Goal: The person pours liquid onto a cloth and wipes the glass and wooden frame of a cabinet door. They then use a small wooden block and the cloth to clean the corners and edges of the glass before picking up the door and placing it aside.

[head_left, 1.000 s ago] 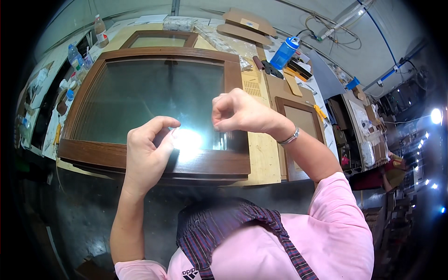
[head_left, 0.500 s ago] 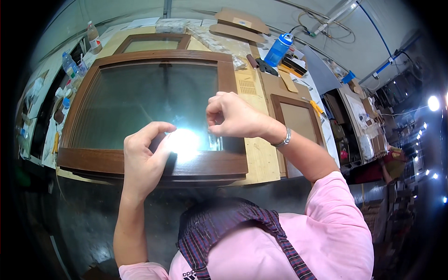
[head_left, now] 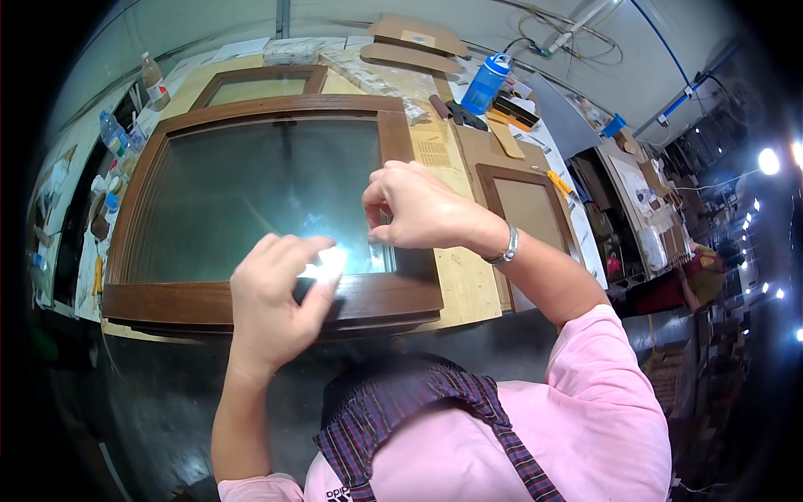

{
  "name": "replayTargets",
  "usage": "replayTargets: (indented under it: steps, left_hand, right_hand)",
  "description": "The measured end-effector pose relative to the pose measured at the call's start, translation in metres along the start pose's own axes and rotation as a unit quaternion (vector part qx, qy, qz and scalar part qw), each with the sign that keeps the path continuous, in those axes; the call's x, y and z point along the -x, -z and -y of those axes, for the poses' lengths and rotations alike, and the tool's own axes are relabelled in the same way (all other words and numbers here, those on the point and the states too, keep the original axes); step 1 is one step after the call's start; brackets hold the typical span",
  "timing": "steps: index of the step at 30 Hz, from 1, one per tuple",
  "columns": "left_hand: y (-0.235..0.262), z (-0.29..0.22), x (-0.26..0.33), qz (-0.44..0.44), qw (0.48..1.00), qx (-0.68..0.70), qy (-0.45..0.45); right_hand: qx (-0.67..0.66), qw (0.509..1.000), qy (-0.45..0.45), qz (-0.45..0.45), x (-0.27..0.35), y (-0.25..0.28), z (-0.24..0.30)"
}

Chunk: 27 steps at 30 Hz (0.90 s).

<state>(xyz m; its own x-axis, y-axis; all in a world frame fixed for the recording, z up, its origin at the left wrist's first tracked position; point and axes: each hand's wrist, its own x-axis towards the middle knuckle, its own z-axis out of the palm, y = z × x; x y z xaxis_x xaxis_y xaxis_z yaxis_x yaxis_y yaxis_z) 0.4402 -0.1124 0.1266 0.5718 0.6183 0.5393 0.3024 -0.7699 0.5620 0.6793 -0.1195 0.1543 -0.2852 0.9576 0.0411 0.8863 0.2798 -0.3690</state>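
A brown wooden frame [head_left: 184, 303] lies on the bench with a dark glass pane [head_left: 251, 192] set in it. My left hand [head_left: 276, 297] is over the frame's near edge, thumb and forefinger curved toward each other beside a bright glare. Anything between those fingertips is lost in the glare. Above the pane's near right corner, my right hand [head_left: 422, 209] has its fingers curled in and the thumb close to the forefinger. What it pinches, if anything, is too small to make out. The right wrist wears a metal bracelet [head_left: 512, 243].
Behind lies a smaller wooden frame [head_left: 259, 84]. To the right are another frame [head_left: 493, 188], a yellow-handled tool [head_left: 559, 184] and a blue bottle [head_left: 486, 85]. Plastic bottles [head_left: 113, 131] line the left side. Cardboard pieces [head_left: 416, 38] lie at the back.
My left hand has shifted right and slightly nearer to me, its thumb and forefinger closer to my right hand. The right hand has barely moved. The view has shifted slightly.
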Motion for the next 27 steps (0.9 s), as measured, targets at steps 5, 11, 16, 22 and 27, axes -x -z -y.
replayTargets:
  steps: [5, 11, 16, 22, 27]
  left_hand:
    - [-0.006, -0.014, 0.000, 0.108, 0.976, -0.128, -0.142]
    - [0.002, -0.020, -0.003, 0.139, 0.974, -0.123, -0.129]
    - [-0.002, -0.017, -0.002, 0.154, 0.972, -0.126, -0.125]
    - [-0.005, -0.018, -0.001, 0.123, 0.973, -0.136, -0.139]
    - [-0.004, -0.019, -0.001, 0.124, 0.974, -0.131, -0.136]
  right_hand:
    - [0.007, 0.998, -0.056, 0.041, -0.004, 0.008, 0.012]
    - [0.010, 0.994, -0.091, 0.060, -0.007, 0.021, 0.025]
    - [0.079, 0.987, -0.100, 0.101, -0.014, 0.018, 0.023]
    - [0.065, 0.982, -0.144, 0.101, -0.032, 0.023, -0.007]
    - [0.036, 0.989, -0.131, 0.065, -0.029, 0.024, -0.013]
